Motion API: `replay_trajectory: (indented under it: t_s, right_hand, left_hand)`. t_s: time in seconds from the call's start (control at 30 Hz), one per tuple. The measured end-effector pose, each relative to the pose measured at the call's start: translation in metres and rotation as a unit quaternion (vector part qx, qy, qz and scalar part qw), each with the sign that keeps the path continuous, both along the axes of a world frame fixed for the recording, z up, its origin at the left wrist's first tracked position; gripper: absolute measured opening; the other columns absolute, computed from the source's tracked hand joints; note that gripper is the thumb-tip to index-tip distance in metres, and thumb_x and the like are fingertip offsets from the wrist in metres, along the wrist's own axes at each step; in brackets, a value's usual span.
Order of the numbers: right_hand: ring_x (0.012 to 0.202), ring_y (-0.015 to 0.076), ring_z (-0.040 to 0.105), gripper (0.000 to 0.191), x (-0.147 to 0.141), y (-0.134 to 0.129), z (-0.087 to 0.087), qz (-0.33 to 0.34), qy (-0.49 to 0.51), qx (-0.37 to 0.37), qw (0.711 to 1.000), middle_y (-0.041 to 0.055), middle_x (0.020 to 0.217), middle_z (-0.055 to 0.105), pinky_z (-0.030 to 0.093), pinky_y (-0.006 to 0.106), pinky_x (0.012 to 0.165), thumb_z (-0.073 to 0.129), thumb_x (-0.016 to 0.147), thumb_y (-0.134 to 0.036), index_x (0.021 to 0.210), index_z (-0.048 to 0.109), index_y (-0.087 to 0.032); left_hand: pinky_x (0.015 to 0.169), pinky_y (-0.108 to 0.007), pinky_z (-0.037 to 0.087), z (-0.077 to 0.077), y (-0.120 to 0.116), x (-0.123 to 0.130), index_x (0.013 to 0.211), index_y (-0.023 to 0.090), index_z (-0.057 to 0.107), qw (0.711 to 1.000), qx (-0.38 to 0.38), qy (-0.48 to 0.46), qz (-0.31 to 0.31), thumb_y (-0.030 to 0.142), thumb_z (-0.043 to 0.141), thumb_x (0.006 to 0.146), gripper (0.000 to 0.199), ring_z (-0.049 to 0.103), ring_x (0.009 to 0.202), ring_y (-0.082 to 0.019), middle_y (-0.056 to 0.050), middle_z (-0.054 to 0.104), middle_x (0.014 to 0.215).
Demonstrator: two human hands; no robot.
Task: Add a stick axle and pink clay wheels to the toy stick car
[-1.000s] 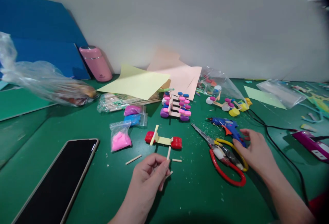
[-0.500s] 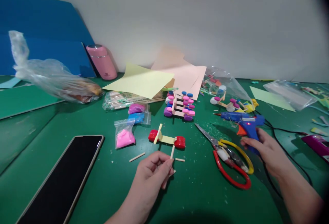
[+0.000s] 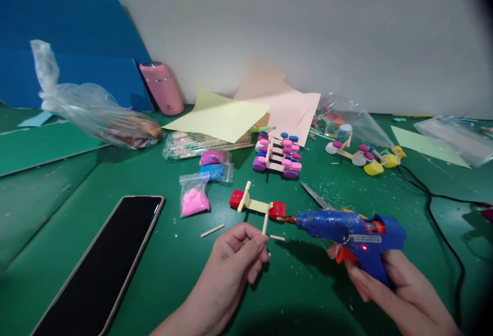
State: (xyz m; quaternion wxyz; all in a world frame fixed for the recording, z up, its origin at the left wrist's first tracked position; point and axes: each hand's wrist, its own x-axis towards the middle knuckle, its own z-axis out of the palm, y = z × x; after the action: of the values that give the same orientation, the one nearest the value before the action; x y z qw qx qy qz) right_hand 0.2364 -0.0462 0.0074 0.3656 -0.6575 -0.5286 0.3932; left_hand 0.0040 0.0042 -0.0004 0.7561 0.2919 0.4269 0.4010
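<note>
Between thumb and fingers, my left hand pinches a short thin wooden stick, held upright. My right hand is wrapped round the handle of a blue hot glue gun with an orange trigger and a lit red light. Its nozzle points left, close to the stick's upper end; whether they touch I cannot tell. Just beyond lies a small piece of pale craft stick with red wheels. Two more short sticks lie on the table, one stick left of my left hand and another stick right of it.
A phone lies at the left, near bags of pink, purple and blue clay. Several small wheeled models stand at the back. Scissors are partly hidden behind the glue gun. Its black cord runs along the right.
My right hand has brought the glue gun left and nearer, from beyond the scissors to beside the stick. My left hand still pinches the stick. The view has shifted slightly.
</note>
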Motion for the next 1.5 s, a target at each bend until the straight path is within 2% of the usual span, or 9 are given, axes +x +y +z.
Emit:
replay_trajectory:
  t_s: [0.17,0.4,0.53,0.63,0.87,1.0,1.1,1.3,1.5]
  right_hand:
    - [0.047,0.0151,0.051,0.016,-0.013,-0.004,-0.001,-0.048,-0.05,0.032,0.997,-0.0002,0.052,0.055,0.045,0.021,0.041,0.06,0.07,-0.04,0.065,0.057,-0.025]
    - [0.049,0.0129,0.052,0.02,-0.006,-0.003,-0.007,0.015,-0.116,0.04,0.992,-0.0012,0.06,0.056,0.048,0.018,0.044,0.054,0.076,-0.04,0.087,0.06,-0.025]
    - [0.05,0.0135,0.056,0.022,0.006,0.0,-0.014,0.092,-0.151,0.051,0.983,-0.001,0.06,0.058,0.05,0.017,0.044,0.055,0.077,-0.036,0.096,0.059,-0.026]
    - [0.049,0.0135,0.056,0.028,0.008,0.001,-0.015,0.104,-0.163,0.058,0.98,-0.0002,0.063,0.06,0.05,0.017,0.043,0.053,0.078,-0.035,0.104,0.057,-0.026]
    - [0.05,0.0129,0.056,0.026,-0.004,0.001,-0.009,0.063,-0.148,0.053,0.985,0.0002,0.066,0.061,0.049,0.017,0.043,0.049,0.08,-0.04,0.1,0.06,-0.026]
    - [0.047,0.0127,0.056,0.025,-0.001,0.002,-0.011,0.097,-0.168,0.062,0.979,-0.0008,0.061,0.06,0.048,0.017,0.041,0.05,0.08,-0.038,0.1,0.059,-0.026]
    - [0.046,0.0126,0.055,0.025,0.0,0.001,-0.011,0.091,-0.186,0.072,0.976,-0.0019,0.056,0.057,0.047,0.017,0.04,0.048,0.082,-0.037,0.102,0.057,-0.026]
    - [0.048,0.012,0.057,0.022,0.0,0.002,-0.01,0.124,-0.198,0.093,0.968,-0.0015,0.063,0.061,0.048,0.016,0.042,0.048,0.082,-0.033,0.102,0.055,-0.026]
    - [0.046,0.0116,0.057,0.022,0.003,0.004,-0.009,0.136,-0.223,0.102,0.96,-0.0024,0.058,0.059,0.048,0.015,0.04,0.049,0.082,-0.03,0.102,0.055,-0.026]
  left_hand:
    - [0.05,-0.02,0.027,-0.002,0.0,0.0,0.065,0.014,0.054,1.0,-0.007,-0.012,-0.003,0.025,0.056,0.079,0.017,0.031,0.038,0.0,0.004,0.058,0.056]
    - [0.045,-0.02,0.018,-0.004,0.001,0.001,0.064,0.014,0.053,1.0,-0.009,-0.004,-0.005,0.026,0.057,0.078,0.019,0.03,0.038,-0.001,0.003,0.056,0.055]
    - [0.044,-0.02,0.017,-0.003,0.002,0.0,0.064,0.014,0.052,1.0,-0.009,-0.003,-0.004,0.025,0.057,0.077,0.018,0.03,0.038,-0.001,0.003,0.056,0.055]
    - [0.044,-0.02,0.018,-0.003,0.002,0.0,0.064,0.014,0.052,1.0,-0.007,-0.003,-0.004,0.025,0.058,0.076,0.018,0.03,0.037,-0.001,0.003,0.056,0.055]
    - [0.043,-0.02,0.018,-0.003,0.001,0.0,0.062,0.014,0.052,1.0,-0.012,-0.001,-0.008,0.026,0.059,0.075,0.02,0.031,0.037,-0.001,0.003,0.056,0.054]
    - [0.042,-0.019,0.017,-0.003,0.002,0.001,0.061,0.014,0.052,1.0,-0.011,-0.001,-0.006,0.027,0.06,0.074,0.02,0.031,0.037,-0.001,0.003,0.056,0.053]
    - [0.042,-0.019,0.017,-0.002,0.002,0.001,0.062,0.014,0.052,1.0,-0.008,0.0,-0.007,0.027,0.06,0.075,0.02,0.031,0.037,-0.001,0.003,0.056,0.054]
    - [0.044,-0.02,0.019,-0.002,0.002,0.0,0.062,0.014,0.052,1.0,-0.001,0.0,-0.01,0.025,0.058,0.077,0.019,0.031,0.037,-0.001,0.004,0.056,0.054]
    - [0.042,-0.02,0.017,-0.003,0.001,0.0,0.063,0.014,0.052,1.0,-0.002,0.003,-0.011,0.027,0.059,0.076,0.019,0.031,0.038,-0.001,0.003,0.055,0.054]
